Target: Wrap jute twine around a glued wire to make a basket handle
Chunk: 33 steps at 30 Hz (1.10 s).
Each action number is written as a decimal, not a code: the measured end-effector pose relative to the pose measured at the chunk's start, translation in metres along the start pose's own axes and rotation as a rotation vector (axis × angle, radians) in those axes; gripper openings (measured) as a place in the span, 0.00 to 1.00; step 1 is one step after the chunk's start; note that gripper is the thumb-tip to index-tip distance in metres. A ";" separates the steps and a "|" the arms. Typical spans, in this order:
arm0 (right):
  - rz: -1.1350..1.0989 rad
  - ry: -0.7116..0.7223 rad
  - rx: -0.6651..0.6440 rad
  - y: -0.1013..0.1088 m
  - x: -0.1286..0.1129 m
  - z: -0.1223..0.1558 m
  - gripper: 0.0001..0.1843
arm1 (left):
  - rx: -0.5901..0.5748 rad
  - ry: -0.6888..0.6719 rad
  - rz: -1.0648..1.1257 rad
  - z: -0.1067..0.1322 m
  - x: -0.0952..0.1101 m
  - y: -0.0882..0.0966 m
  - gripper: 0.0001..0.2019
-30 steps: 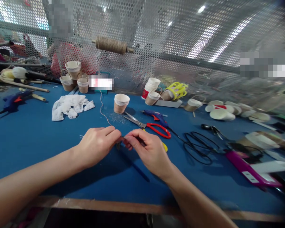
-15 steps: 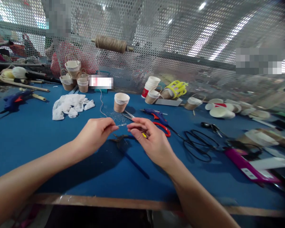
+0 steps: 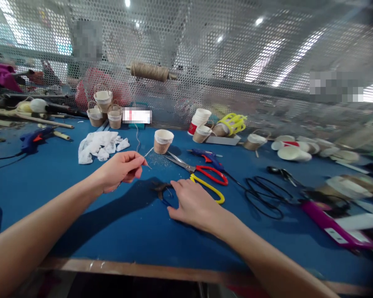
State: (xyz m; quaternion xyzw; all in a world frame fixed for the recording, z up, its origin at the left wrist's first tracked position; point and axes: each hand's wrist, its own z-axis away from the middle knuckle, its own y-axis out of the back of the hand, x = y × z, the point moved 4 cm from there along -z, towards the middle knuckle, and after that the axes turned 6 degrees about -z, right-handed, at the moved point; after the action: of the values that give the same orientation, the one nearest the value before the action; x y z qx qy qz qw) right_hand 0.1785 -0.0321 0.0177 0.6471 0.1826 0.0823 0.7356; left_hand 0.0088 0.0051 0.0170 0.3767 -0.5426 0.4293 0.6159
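Observation:
My left hand point(image 3: 119, 170) hovers above the blue table point(image 3: 81, 215) with thumb and fingertips pinched on a thin strand of twine point(image 3: 138, 140) that runs up toward the spool point(image 3: 149, 71) on the mesh wall. My right hand point(image 3: 192, 203) lies low on the table, fingers curled down beside a small dark pair of pliers point(image 3: 161, 188); whether it grips them I cannot tell. Red-handled scissors point(image 3: 202, 169) and a yellow-handled tool point(image 3: 209, 190) lie just beyond it. A twine-wrapped paper cup point(image 3: 162, 141) stands behind.
White cloth point(image 3: 100, 145) lies at left, a blue glue gun point(image 3: 35, 136) farther left, another blue glue gun point(image 3: 207, 155) with a black cord point(image 3: 265, 196) at right. Finished cup baskets point(image 3: 104, 108), stacked cups point(image 3: 199, 120), loose cups point(image 3: 294, 149) and a magenta tool point(image 3: 332, 225) surround. A person sits behind the mesh.
My hands have come apart. The right hand dropped to the table next to the pliers, and the left drew back left, still pinching the twine. The view shifted slightly.

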 end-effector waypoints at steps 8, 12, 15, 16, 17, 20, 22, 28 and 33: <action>-1.012 -0.101 0.237 0.017 0.015 -0.014 0.19 | 0.051 -0.109 0.071 0.003 -0.003 -0.013 0.10; -1.721 -0.154 -0.129 -0.002 0.005 -0.015 0.15 | -0.035 -0.093 0.126 0.007 -0.002 -0.024 0.08; -1.784 -0.090 -0.190 -0.007 0.005 -0.008 0.16 | -0.033 -0.088 0.136 0.009 -0.001 -0.026 0.08; -1.721 -0.065 -0.149 -0.006 0.007 -0.005 0.16 | -0.030 -0.080 0.147 0.009 -0.002 -0.026 0.08; -1.632 -0.039 -0.110 -0.006 0.009 -0.002 0.16 | -0.032 -0.068 0.170 0.009 -0.002 -0.026 0.08; -1.283 0.003 -0.004 -0.001 0.011 0.003 0.11 | -0.063 -0.009 0.289 0.010 -0.005 -0.028 0.08; -1.031 0.055 0.117 0.005 0.009 0.004 0.13 | -0.101 0.031 0.362 0.010 -0.006 -0.029 0.08; -0.617 0.206 0.313 0.005 0.008 0.001 0.25 | -0.207 0.020 0.447 0.012 -0.006 -0.034 0.10; -0.462 0.248 0.342 0.001 0.009 0.003 0.25 | -0.233 0.042 0.425 0.012 -0.011 -0.038 0.11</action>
State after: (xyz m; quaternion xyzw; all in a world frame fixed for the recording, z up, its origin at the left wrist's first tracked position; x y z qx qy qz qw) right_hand 0.1876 -0.0315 0.0174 0.6877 0.4246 -0.0407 0.5875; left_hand 0.0397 -0.0204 0.0076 0.1716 -0.6424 0.4915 0.5623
